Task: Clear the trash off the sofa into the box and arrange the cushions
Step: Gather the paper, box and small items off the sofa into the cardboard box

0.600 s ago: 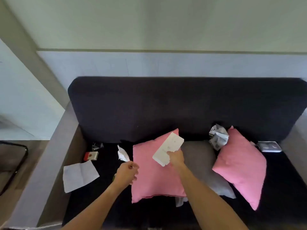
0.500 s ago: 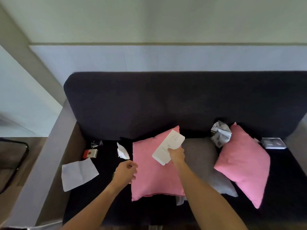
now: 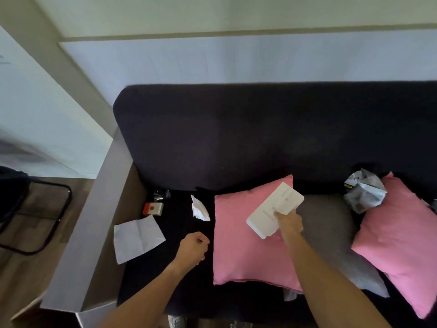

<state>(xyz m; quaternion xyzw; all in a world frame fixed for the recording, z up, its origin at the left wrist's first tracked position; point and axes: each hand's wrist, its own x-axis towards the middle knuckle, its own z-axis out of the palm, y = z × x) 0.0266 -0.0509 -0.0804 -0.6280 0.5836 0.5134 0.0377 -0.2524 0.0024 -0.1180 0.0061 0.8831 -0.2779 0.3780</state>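
My right hand (image 3: 289, 223) grips a flat white carton (image 3: 274, 208) above the left pink cushion (image 3: 241, 245) on the dark sofa (image 3: 236, 138). My left hand (image 3: 192, 248) hovers with curled fingers over the seat, left of that cushion; nothing shows in it. A crumpled white scrap (image 3: 199, 209) lies just beyond it. A creased paper sheet (image 3: 137, 237), a small red and white pack (image 3: 153, 208) and a clear wrapper (image 3: 160, 194) lie by the left armrest. A grey cushion (image 3: 328, 228) sits between the pink ones, the second pink cushion (image 3: 402, 237) at right under a crumpled foil bag (image 3: 364, 194).
The grey armrest (image 3: 94, 221) bounds the sofa's left side. A black metal chair frame (image 3: 35, 216) stands on the wooden floor beyond it. A cardboard edge (image 3: 26, 313) shows at the bottom left corner. The wall runs behind the backrest.
The view has swung left, so the sofa and cushions sit further right in frame. My right hand still holds the white carton; my left hand has stayed curled beside the pink cushion.
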